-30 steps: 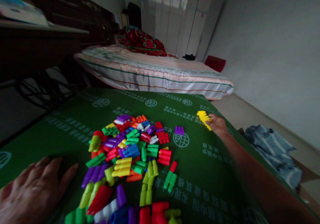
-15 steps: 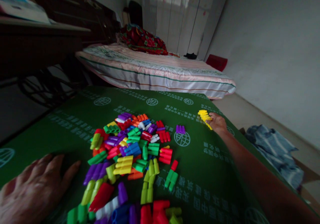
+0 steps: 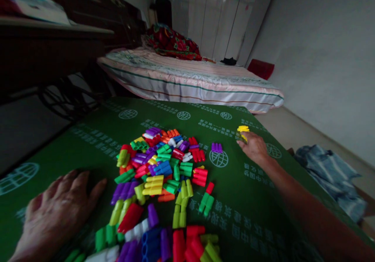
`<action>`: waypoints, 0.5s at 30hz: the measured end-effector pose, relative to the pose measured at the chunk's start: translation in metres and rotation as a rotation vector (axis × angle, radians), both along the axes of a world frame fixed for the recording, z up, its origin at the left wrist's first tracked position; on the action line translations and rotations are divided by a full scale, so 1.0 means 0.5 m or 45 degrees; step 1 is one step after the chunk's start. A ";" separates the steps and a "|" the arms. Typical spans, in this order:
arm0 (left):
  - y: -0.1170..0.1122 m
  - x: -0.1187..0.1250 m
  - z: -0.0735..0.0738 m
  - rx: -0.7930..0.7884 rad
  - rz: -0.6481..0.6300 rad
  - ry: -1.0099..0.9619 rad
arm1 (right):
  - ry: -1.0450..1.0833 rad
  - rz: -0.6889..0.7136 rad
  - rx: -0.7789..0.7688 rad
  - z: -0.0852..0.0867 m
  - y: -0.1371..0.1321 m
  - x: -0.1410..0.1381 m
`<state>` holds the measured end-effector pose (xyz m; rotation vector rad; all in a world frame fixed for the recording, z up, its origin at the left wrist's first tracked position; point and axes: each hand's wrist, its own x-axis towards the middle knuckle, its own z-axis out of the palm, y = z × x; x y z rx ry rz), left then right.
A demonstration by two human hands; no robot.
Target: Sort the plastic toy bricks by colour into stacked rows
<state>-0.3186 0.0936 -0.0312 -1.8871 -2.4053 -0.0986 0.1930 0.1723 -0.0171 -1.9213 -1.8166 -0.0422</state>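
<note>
Left hand (image 3: 63, 205) unladen; right hand (image 3: 253, 147) grasping a bright-yellow, ridged plastic piece (image 3: 243, 128).
The left hand lies palm down on the green, globe-printed tabletop (image 3: 99, 162), its grip released. Just beyond its thumb spreads a multicoloured heap of bullet-shaped plastic pieces (image 3: 163, 168); to the right, apart from the heap, lies a purple, three-tubed plastic piece (image 3: 217, 148). Farther right, toward the tabletop's right edge, the yellow piece sits between the thumb and fingers of the right hand, the nearer by far. It extends ahead and slightly left of that grip, one end projecting past the fingertips; the remainder is hidden, so its long axis cannot be judged.
</note>
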 end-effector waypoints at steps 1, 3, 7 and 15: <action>-0.001 0.008 0.007 -0.006 0.017 0.014 | 0.040 0.159 -0.001 0.005 -0.020 -0.036; -0.004 0.022 0.022 -0.030 0.046 0.017 | 0.158 0.515 -0.056 0.013 -0.066 -0.115; -0.011 0.043 0.046 -0.092 0.073 -0.030 | 0.140 0.936 -0.063 0.018 -0.154 -0.240; -0.018 0.053 0.053 -0.054 0.042 -0.031 | 0.083 0.828 0.013 0.010 -0.196 -0.244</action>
